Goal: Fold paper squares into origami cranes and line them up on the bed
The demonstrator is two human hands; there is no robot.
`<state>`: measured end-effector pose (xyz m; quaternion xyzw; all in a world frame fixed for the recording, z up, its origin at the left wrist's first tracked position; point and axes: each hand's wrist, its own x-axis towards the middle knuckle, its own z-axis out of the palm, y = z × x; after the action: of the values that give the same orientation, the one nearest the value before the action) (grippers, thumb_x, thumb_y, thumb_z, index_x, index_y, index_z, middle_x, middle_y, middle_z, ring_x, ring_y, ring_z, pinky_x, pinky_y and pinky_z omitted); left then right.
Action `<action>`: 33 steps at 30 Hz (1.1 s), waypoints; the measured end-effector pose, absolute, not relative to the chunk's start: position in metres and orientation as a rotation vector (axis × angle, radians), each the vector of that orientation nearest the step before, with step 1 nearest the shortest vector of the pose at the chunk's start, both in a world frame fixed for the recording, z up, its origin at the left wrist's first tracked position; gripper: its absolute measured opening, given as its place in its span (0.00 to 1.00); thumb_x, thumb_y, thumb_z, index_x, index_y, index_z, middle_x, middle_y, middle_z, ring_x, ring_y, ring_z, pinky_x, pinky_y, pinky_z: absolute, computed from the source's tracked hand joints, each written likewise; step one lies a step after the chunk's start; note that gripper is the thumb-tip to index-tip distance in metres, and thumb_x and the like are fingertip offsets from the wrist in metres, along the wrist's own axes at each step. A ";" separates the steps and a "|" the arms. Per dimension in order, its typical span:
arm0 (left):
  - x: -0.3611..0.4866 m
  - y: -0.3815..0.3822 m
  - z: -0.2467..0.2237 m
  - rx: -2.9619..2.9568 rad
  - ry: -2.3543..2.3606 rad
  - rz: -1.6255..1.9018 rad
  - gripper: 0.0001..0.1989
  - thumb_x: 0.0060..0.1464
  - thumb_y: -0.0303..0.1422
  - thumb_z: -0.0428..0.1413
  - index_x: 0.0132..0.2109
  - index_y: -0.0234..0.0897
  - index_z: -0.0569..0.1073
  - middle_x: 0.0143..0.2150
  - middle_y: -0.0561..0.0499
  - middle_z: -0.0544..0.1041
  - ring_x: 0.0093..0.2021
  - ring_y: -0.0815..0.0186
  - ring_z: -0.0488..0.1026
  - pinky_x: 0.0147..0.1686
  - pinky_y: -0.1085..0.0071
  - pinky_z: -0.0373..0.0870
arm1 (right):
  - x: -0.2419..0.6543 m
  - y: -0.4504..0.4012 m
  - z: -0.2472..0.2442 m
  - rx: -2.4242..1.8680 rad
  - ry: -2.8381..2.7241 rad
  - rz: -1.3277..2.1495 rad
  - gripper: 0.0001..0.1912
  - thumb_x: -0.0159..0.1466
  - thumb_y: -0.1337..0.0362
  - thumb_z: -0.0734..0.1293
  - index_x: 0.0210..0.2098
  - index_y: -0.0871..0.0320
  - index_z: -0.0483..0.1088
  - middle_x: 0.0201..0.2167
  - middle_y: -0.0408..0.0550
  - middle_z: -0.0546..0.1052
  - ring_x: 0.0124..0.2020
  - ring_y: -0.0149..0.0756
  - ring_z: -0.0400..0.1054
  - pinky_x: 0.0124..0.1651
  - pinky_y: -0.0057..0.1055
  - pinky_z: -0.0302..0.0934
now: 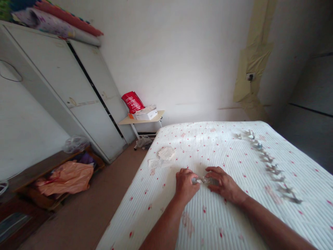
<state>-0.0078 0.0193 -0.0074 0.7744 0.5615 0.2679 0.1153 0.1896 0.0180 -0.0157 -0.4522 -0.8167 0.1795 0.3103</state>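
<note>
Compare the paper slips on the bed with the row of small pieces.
The paper slips lie flat, while the small pieces look crumpled and raised. The slips overlap in a loose cluster; the pieces stretch out in a long row. The slips lie left of the hands, the pieces to the right. Both rest on the bed cover.
</note>
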 end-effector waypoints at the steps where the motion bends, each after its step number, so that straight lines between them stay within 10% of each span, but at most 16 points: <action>1: -0.006 0.020 -0.007 2.278 1.637 0.776 0.07 0.40 0.31 0.58 0.32 0.44 0.76 0.34 0.54 0.74 0.41 0.64 0.66 0.44 0.67 0.58 | 0.192 0.014 -0.016 -1.229 -2.132 0.478 0.13 0.54 0.68 0.65 0.40 0.57 0.71 0.50 0.53 0.69 0.50 0.42 0.63 0.51 0.39 0.60; 10: 0.001 0.020 -0.001 2.325 1.570 0.783 0.04 0.39 0.32 0.59 0.29 0.43 0.76 0.32 0.54 0.74 0.40 0.64 0.66 0.41 0.66 0.56 | 0.212 -0.035 -0.005 -1.387 -2.145 0.486 0.05 0.59 0.67 0.59 0.27 0.56 0.64 0.30 0.47 0.70 0.34 0.36 0.65 0.37 0.33 0.61; 33: 0.004 0.026 -0.004 2.361 1.520 0.799 0.04 0.39 0.28 0.59 0.27 0.41 0.75 0.31 0.55 0.74 0.38 0.65 0.68 0.40 0.69 0.58 | 0.211 -0.045 0.002 -1.403 -2.101 0.458 0.07 0.58 0.71 0.60 0.24 0.58 0.64 0.27 0.45 0.68 0.33 0.34 0.63 0.35 0.29 0.58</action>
<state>0.0037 0.0260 -0.0036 0.8037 0.5174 0.2719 0.1112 0.2107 -0.0450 0.0022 -0.5240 -0.7848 0.1710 0.2833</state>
